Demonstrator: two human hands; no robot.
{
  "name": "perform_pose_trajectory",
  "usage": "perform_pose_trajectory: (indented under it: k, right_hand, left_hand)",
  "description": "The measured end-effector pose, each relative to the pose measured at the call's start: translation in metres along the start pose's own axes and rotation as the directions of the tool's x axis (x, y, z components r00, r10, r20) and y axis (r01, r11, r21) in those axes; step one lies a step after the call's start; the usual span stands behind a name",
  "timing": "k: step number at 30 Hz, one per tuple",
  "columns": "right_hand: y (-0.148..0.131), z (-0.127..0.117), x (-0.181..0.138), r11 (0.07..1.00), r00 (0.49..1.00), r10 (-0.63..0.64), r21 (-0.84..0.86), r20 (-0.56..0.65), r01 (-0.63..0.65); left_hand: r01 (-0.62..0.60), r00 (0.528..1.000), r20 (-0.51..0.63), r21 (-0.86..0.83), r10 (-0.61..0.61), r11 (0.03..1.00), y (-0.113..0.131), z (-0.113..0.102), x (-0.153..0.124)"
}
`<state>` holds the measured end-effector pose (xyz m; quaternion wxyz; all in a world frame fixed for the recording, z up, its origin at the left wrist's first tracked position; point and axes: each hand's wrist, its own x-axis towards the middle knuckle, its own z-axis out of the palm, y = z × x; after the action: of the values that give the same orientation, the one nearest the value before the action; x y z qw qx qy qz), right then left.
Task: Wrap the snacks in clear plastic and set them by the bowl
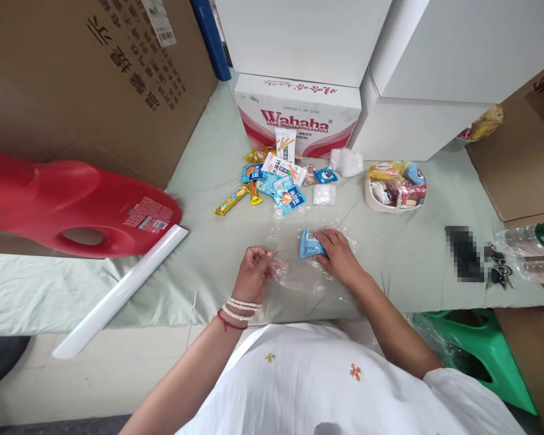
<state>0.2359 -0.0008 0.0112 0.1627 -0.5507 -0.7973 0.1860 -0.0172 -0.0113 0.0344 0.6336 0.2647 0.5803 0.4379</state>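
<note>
Far L, big cardboard box [86,121] stands at the back of the cloth-covered table [199,272]; red jug [95,193] lies on its side in front of it. White strip [118,296] slants from nr the jug's base out past the table's near edge. Yellow stick pkt [229,202] lies at the L edge of the snack pile [276,175], which sits in front of the Wahaha carton [294,115]. L hand [255,269], w/ bead bracelets on the wrist, has its grip pinched on the edge of clear plastic [294,279] spread on the table btwn both hands. Blue pkt [307,244] is over that plastic, in front of the pile; can't tell if it's in or on it. R hand [338,254] has its grip closed round the pkt's R side. Further R: snack bowl [369,202], full; then dark pixelated item [465,254], keys [499,275] beside it, & clear bottles [521,239] at the R end. Green stool [503,362] stands below the table.
</note>
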Motion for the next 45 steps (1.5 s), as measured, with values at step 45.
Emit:
perform_pose_trajectory:
  k: [45]
  right_hand:
    - [0.036, -0.051, 0.0, 0.941, 0.983, 0.181, 0.29, 0.002, -0.174]
  left_hand:
    - [-0.494, 0.863, 0.355, 0.742, 0.359, 0.454, 0.043, -0.028, 0.09]
